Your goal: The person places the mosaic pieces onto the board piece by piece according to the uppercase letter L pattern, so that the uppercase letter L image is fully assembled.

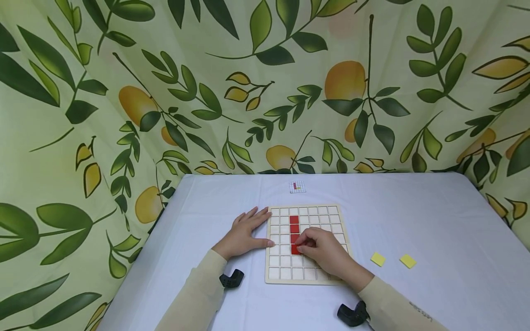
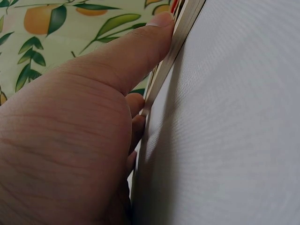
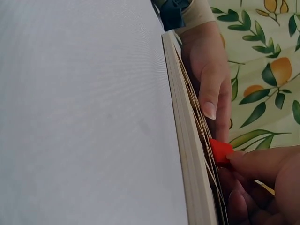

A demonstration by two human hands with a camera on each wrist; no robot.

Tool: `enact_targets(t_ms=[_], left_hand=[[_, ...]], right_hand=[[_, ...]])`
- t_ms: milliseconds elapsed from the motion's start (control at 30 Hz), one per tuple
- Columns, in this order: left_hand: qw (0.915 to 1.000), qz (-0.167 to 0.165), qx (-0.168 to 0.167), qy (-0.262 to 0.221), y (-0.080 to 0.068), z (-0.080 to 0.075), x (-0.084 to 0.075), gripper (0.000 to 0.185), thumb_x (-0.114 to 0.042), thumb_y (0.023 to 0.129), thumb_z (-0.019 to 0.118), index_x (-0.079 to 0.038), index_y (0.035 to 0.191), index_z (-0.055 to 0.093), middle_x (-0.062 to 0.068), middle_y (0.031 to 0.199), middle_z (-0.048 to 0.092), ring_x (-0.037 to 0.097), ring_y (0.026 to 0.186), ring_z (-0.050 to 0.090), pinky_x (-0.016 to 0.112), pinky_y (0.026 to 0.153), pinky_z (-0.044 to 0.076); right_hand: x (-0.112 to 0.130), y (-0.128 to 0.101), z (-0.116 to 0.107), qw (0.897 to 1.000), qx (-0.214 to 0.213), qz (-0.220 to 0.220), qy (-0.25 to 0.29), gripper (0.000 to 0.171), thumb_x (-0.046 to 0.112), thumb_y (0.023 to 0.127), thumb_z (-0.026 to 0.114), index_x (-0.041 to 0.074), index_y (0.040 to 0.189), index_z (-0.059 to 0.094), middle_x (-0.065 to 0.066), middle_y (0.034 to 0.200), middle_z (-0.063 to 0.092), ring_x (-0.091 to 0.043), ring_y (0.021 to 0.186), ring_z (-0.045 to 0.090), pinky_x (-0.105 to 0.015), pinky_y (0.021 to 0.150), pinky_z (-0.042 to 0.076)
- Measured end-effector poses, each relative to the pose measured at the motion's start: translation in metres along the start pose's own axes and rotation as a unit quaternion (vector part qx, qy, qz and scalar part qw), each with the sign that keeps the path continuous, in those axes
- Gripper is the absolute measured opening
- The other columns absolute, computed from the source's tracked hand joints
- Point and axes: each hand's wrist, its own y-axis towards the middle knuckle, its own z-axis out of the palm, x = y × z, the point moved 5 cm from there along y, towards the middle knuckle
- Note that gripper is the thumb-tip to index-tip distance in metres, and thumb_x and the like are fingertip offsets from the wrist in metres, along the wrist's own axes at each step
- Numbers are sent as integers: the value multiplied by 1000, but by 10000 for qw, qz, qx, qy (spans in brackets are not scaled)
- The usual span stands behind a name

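White tablecloth point(image 1: 414, 220). Right hand point(image 1: 327, 255) fingertips pinch red tile point(image 1: 296, 249) at its far-left side, ending the red column's long axis; left hand point(image 1: 244, 234) lies spread, bracing grid board point(image 1: 273, 276).

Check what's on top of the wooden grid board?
On the wooden grid board: a column of red tiles, the lowest pinched by the right hand. Cells under that hand are hidden. The left hand steadies its edge.

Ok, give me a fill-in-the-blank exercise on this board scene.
1. The right hand pinches a ___ tile on the board.
2. The left hand rests flat against the board's ___ edge.
3. Two ___ tiles lie on the table, right of the board.

Missing words: red; left; yellow
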Motion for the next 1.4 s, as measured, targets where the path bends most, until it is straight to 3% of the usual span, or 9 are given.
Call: enact_targets(t_ms=[333,600,833,1033,1167,1400], left_hand=[[10000,36,-9,30,0,1,2,98,-68,89,82,-25,169,45,-13,175,30,18,165,10,53,130,3],[10000,54,-16,31,0,1,3,98,-67,89,81,-26,169,45,-15,175,30,17,165,9,51,130,2],[10000,0,-13,27,0,1,2,98,-68,88,81,-26,169,45,-14,175,30,19,165,10,53,130,2],[10000,-27,-5,24,0,1,2,97,-67,88,82,-26,169,46,-14,175,30,17,165,9,51,130,2],[10000,-40,-12,12,0,1,2,97,-66,88,83,-26,169,46,-14,175,30,16,165,9,50,130,2],[10000,-59,-12,9,0,2,3,97,-66,88,83,-27,169,46,-15,175,30,16,165,9,50,130,2]], right_hand=[[-1,1,2,9988,41,-356,-343,11,7,98,83,17,100,81,9,96,61,-11,84,59,-27,72,54],[0,-1,1,9984,230,-338,-384,7,15,101,82,19,105,84,8,100,60,-13,89,58,-29,73,52],[1,-2,-6,9981,487,-267,267,22,28,106,75,15,124,79,7,107,67,-19,92,61,-31,78,54],[2,-4,-19,9923,605,57,1078,34,34,111,67,9,134,72,-8,115,70,-30,101,63,-35,81,57],[8,-5,-31,9884,612,-52,1388,39,30,115,59,1,141,64,-16,123,69,-36,105,65,-39,85,59],[15,-10,-51,9841,656,-329,1621,45,28,121,39,-1,151,56,-15,133,65,-41,118,65,-40,97,58]])
